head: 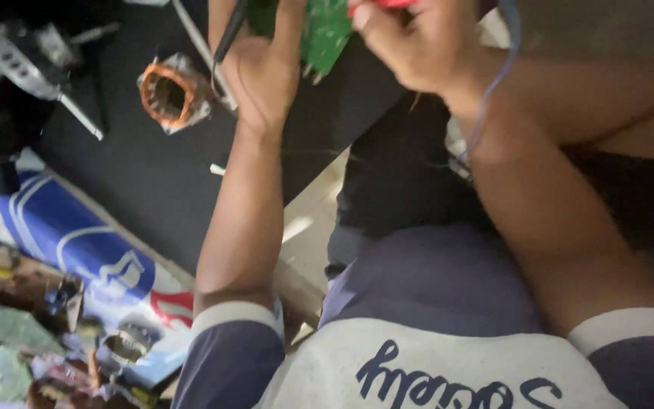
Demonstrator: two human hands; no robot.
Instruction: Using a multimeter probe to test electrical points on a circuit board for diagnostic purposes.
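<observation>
My left hand (263,64) is raised at the top middle, gripping a green circuit board (325,34) by its left side; a thin black rod-like tool (228,34) also runs along that hand. My right hand (410,42) is closed around a red-handled tool (384,4) at the top edge, right beside the board. A thin blue wire (493,83) loops over my right wrist. The top of both hands and most of the board are cut off by the frame.
A copper-wound motor stator (169,92) lies on the dark mat (145,182) left of my left hand. A black and grey metal tool (24,68) sits at top left. A blue, white and red sheet (77,242) and cluttered scraps (9,333) fill the lower left.
</observation>
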